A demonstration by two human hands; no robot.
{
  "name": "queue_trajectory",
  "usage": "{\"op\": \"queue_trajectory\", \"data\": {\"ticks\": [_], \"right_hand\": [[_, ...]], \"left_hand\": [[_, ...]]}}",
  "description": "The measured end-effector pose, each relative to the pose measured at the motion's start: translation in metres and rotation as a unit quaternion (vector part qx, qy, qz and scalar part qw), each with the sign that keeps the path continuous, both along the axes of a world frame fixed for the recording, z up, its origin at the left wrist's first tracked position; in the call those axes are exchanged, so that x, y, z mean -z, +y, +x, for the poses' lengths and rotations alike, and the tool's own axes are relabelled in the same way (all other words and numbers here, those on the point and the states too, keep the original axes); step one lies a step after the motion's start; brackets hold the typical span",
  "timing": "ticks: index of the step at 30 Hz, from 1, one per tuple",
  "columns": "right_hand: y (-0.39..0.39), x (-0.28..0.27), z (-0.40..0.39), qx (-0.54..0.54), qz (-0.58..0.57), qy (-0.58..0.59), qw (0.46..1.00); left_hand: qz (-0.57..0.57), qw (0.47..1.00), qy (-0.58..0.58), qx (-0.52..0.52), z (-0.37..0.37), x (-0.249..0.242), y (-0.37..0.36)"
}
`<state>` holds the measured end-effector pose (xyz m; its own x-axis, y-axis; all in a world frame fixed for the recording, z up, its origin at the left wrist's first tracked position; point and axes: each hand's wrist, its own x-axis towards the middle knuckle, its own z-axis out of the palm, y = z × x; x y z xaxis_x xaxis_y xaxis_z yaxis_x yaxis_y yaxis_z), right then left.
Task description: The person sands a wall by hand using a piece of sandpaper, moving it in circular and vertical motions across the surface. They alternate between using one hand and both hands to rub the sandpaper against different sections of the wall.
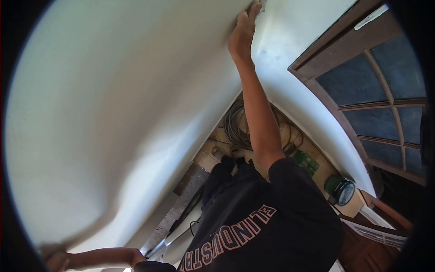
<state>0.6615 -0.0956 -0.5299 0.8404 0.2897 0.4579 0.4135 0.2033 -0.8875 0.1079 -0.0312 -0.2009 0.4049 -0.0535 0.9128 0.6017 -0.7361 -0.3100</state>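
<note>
My right arm reaches up to the corner between two pale walls. There my right hand point(241, 38) lies along the wall surface point(127, 59), thumb apart and fingers stretched toward the top edge of the view. A small greyish patch shows right by the fingertips. At the far lower left, my left hand point(56, 260) is at the same wall, its fingers smeared by motion and dim at the border of the view.
Coiled cable point(235, 124) lies on the floor near my feet. A green tub point(340, 189) and a green box point(306, 162) stand along the right wall. A brown-framed window point(378, 104) opens out from that wall. A speckled plank point(167, 217) leans at left.
</note>
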Motion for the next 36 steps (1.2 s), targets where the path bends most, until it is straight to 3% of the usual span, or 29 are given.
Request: {"op": "queue_trajectory", "data": {"ticks": [2, 6, 10, 12, 14, 16, 19, 22, 24, 26, 28, 30, 32, 34, 36], "right_hand": [[0.004, 0.039, -0.001, 0.010, 0.009, -0.052, 0.999], [0.009, 0.081, -0.018, 0.000, 0.043, 0.063, 0.997], [0.012, -0.046, -0.047, 0.009, 0.069, -0.030, 0.997], [0.008, -0.082, -0.064, 0.019, 0.057, -0.095, 0.994], [0.001, -0.035, -0.056, 0.004, 0.025, -0.119, 0.993], [0.000, 0.010, -0.059, -0.007, 0.034, -0.023, 0.999], [0.012, -0.033, -0.082, 0.014, 0.079, -0.009, 0.997], [0.014, -0.110, -0.154, 0.030, 0.096, -0.222, 0.970], [0.010, -0.099, -0.164, -0.019, 0.082, -0.264, 0.961], [0.000, -0.070, -0.121, -0.008, 0.017, -0.291, 0.957], [0.001, -0.057, -0.092, 0.005, 0.033, -0.141, 0.989], [-0.001, -0.098, -0.132, 0.019, 0.064, -0.047, 0.997], [0.020, -0.098, -0.191, 0.026, 0.109, -0.224, 0.968], [-0.005, -0.114, -0.270, -0.161, 0.066, -0.351, 0.920], [0.001, -0.107, -0.251, -0.077, 0.075, -0.459, 0.882]], "left_hand": [[-0.015, 0.999, -0.021, 0.035, 0.013, 0.004, -0.003], [0.048, 0.995, -0.027, -0.085, 0.003, 0.012, -0.005], [0.084, 0.980, -0.031, -0.179, 0.005, 0.022, -0.007], [0.093, 0.973, -0.029, -0.209, 0.007, 0.023, -0.012], [0.094, 0.968, -0.038, -0.229, 0.004, 0.031, -0.019], [0.076, 0.961, -0.067, -0.259, 0.003, 0.052, -0.021], [0.032, 0.954, -0.106, -0.280, 0.013, 0.071, -0.028], [0.017, 0.955, -0.123, -0.270, 0.005, 0.071, -0.024], [0.021, 0.958, -0.117, -0.261, -0.005, 0.072, -0.021], [0.027, 0.955, -0.128, -0.267, 0.006, 0.070, -0.022], [0.024, 0.948, -0.138, -0.285, 0.019, 0.067, -0.029], [0.025, 0.946, -0.157, -0.284, 0.029, 0.067, -0.032], [0.035, 0.949, -0.144, -0.280, 0.026, 0.066, -0.033], [0.039, 0.954, -0.125, -0.270, 0.023, 0.066, -0.031], [0.036, 0.963, -0.090, -0.250, 0.020, 0.066, -0.035]]}}
